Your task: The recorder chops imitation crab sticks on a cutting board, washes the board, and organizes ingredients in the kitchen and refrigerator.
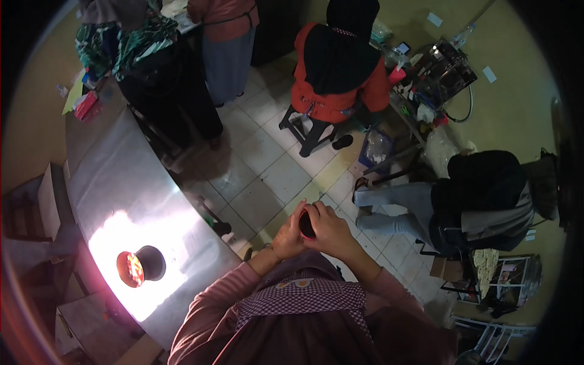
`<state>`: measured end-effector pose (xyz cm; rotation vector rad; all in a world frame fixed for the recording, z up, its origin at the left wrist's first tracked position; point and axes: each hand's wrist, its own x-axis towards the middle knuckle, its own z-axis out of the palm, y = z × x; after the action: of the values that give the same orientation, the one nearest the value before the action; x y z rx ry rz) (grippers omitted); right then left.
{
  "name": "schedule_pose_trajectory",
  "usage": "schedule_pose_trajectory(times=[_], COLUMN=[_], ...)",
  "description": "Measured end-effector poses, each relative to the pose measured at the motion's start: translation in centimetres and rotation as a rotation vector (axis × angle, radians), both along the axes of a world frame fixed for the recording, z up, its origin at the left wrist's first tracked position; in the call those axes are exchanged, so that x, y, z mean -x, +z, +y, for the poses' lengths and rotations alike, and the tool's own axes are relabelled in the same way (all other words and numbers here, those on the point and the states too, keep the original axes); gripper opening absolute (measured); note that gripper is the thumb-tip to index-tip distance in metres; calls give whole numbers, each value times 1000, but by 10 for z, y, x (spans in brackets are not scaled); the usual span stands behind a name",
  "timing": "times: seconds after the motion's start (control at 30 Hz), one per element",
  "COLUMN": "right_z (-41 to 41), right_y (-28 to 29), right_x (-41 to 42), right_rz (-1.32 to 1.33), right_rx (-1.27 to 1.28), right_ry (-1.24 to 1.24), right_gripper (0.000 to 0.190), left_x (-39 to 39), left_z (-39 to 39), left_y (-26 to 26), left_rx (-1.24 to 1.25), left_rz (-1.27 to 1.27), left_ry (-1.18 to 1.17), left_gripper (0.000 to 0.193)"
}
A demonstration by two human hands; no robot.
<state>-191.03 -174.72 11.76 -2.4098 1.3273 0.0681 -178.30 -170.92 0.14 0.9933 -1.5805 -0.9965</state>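
Observation:
Both my hands are around a small cup-like container (308, 225) with a dark inside and a red rim, held in front of my apron. My left hand (288, 238) wraps its left side. My right hand (332, 229) covers its right side, with the fingers of both hands close together at the far edge. To my left, on the metal-topped table (196, 260), stands a round container (133, 269) with orange and red contents. A dark round shape, perhaps a lid or a shadow, lies beside it. Glare washes out the surface around them.
A person in red (319, 68) sits on a dark stool (310, 137) ahead. Another person (483, 205) sits at right, legs stretched over the tiled floor (269, 182). Two people stand at the far left. A pink packet (86, 106) lies on the table's far end.

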Motion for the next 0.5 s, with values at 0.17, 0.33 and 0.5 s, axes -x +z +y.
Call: schedule_pose_trajectory(times=[0.17, 0.33, 0.5], right_z=[-99, -226, -355], right_y=[3, -7, -16], right_x=[-19, -41, -80], right_rz=[-141, -347, -573], right_rx=[-103, -163, -62], right_ry=[119, 304, 337], right_gripper=[83, 99, 92], left_x=[-25, -49, -80], left_z=[-78, -142, -218], left_y=[-1, -11, 7], left_rx=[15, -253, -253], left_rz=[-53, 48, -51], left_ry=[169, 355, 582], left_gripper=[107, 108, 103])
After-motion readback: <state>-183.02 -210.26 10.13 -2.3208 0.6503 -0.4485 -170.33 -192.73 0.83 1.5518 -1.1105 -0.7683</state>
